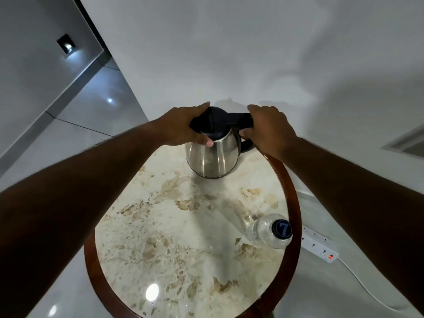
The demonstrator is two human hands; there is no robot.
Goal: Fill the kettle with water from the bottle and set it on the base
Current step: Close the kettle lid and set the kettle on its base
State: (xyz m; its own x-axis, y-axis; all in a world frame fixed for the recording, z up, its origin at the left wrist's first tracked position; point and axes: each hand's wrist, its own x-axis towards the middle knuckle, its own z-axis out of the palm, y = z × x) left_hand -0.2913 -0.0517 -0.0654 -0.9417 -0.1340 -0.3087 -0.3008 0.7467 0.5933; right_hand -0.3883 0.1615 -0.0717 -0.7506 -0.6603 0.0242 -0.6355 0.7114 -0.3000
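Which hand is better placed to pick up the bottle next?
Probably the right hand: the capped bottle stands at the table's right edge, on its side. The left hand rests on the kettle lid and could open it.

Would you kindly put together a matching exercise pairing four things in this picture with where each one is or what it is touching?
Things:
1. left hand
2. right hand
3. bottle
4. power strip

Places:
A. on the floor beside the table
B. on the kettle lid
C. at the table's right edge, cap on
D. on the kettle handle

Pairs: 1-B, 2-D, 3-C, 4-A
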